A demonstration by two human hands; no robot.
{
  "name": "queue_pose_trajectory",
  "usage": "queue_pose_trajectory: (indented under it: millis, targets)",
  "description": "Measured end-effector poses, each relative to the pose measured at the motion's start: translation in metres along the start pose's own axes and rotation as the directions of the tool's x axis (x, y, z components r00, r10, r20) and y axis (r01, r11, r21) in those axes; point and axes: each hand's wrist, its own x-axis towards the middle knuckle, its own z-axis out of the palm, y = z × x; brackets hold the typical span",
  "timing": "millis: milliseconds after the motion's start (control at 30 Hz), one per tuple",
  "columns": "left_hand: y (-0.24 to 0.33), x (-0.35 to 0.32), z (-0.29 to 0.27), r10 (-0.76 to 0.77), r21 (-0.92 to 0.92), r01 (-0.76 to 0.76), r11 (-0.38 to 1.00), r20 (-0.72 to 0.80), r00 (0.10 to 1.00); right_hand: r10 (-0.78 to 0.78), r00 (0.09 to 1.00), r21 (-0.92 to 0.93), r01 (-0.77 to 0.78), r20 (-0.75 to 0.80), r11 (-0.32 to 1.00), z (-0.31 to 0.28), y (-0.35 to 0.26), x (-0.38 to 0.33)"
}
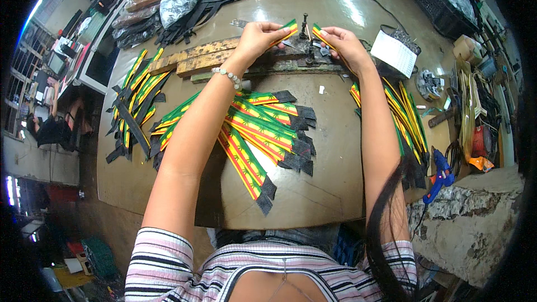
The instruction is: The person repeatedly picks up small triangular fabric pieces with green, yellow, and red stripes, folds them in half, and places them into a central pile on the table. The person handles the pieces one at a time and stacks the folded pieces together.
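My left hand (pixel 262 38), a beaded bracelet at its wrist, pinches the end of a green, yellow and red striped strap (pixel 290 28). Another striped strap end (pixel 317 30) is pinched between the thumb and fingers of my right hand (pixel 345 46); its length runs back under the palm. The two ends are apart, on either side of a dark upright metal fitting (pixel 305 29). That fitting stands on a dark, worn block by the wooden boards (pixel 197 59). Nearer me, a fanned pile of striped straps (pixel 260 128) with black webbing ends lies partly under my left forearm.
More striped straps lie at the left (pixel 134 92) and beside my right forearm (pixel 398 106). Black straps (pixel 210 5) and plastic-wrapped bundles (pixel 182 0) fill the far left. A white paper card (pixel 394 53), a blue glue gun (pixel 439 176) and a black crate (pixel 436 3) are at the right.
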Motion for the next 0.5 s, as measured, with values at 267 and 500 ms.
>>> queue_pose_trajectory:
  millis: [267, 500]
  targets:
    - [-0.01, 0.005, 0.011, 0.006, -0.131, -0.003, 0.991, 0.023, 1.0, -0.015, 0.998, 0.067, 0.011, 0.06, 0.998, 0.0, 0.002, 0.001]
    - [-0.009, 0.005, 0.018, 0.037, -0.076, -0.038, 0.996, -0.017, 0.999, -0.056, 0.995, 0.054, 0.052, 0.077, 0.997, 0.0, 0.001, -0.001]
